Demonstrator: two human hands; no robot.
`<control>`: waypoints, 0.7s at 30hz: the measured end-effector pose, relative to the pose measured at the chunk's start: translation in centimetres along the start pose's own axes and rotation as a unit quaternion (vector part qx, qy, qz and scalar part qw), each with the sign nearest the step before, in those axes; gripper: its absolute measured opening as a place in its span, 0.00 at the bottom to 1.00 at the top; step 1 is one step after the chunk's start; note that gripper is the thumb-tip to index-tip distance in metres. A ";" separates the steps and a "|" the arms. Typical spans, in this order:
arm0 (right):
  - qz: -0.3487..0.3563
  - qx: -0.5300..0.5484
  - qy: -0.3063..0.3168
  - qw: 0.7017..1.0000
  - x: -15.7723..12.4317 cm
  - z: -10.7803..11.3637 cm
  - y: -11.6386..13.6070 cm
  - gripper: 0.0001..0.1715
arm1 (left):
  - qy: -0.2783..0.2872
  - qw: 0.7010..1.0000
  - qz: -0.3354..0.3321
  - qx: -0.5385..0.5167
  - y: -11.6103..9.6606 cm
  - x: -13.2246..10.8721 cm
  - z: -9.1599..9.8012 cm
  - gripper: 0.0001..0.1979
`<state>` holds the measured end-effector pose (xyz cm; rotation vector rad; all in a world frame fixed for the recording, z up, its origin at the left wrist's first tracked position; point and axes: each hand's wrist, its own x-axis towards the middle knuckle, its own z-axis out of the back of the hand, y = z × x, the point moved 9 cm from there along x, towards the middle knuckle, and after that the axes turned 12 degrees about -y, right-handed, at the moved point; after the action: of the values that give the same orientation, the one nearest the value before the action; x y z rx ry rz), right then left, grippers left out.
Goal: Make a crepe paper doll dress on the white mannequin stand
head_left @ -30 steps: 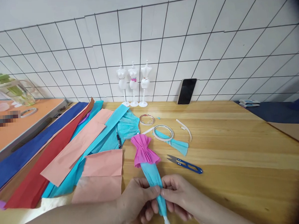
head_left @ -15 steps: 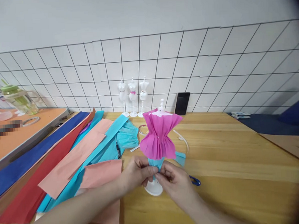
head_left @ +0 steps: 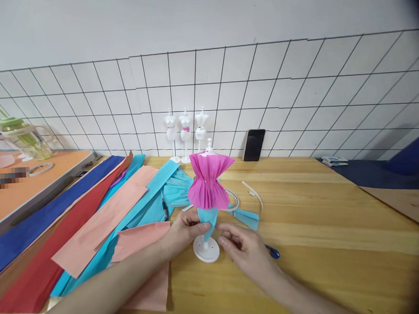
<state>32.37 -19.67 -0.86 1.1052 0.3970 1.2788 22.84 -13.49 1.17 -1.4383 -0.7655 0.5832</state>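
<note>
One white dress form, clad in pleated pink paper above a turquoise paper wrap, is held nearly upright toward the front edge of a wooden table; whether its round base touches the surface cannot be told. A left hand clamps thumb and fingers on the wrap. A right hand is just beside it, fingers curled and clear of the paper, thumb and forefinger slightly apart. Beyond that hand, a blue handle shows in part. Farther back lies a curved white strip. Colored paper strips spread toward the left edge. Three smaller-looking dress forms and a phone line the back edge.
</note>
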 end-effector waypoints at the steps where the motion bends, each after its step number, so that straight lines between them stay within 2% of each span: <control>1: 0.000 -0.007 -0.005 1.000 0.2 0.3 -0.1 0.09 | -0.010 1.000 -0.005 -0.001 -0.1 0.0 0.2 0.16; 3: 0.013 -0.040 0.012 0.999 0.5 0.8 0.2 0.10 | -0.028 1.000 -0.010 -0.006 -0.2 -0.1 0.6 0.15; 5: 0.045 -0.118 0.056 0.990 0.7 1.3 0.8 0.09 | -0.042 0.999 0.003 -0.022 0.2 -0.2 0.8 0.14; 8: 0.100 -0.290 0.090 0.947 0.5 2.8 1.2 0.09 | -0.051 0.995 0.070 -0.058 1.7 -0.3 0.9 0.13; 10: 0.122 -0.345 0.111 0.924 0.0 3.5 0.5 0.08 | -0.056 0.990 0.108 -0.073 2.7 -0.3 0.9 0.15; 13: 0.146 -0.364 0.113 0.913 -0.8 4.0 -1.1 0.11 | -0.059 0.987 0.123 -0.089 3.4 -0.2 1.0 0.18; 16: 0.160 -0.375 0.093 0.908 -1.3 4.0 -2.5 0.16 | -0.046 0.975 0.156 -0.151 4.1 -0.4 0.7 0.16; 21: 0.190 -0.382 0.076 0.901 -1.4 3.5 -2.2 0.19 | 0.027 0.937 0.199 -0.286 3.8 -1.3 -0.9 0.12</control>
<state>35.85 -22.15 -1.51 0.4113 -0.2288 1.6671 23.01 -14.80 -2.78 -2.1720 -0.6265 0.6526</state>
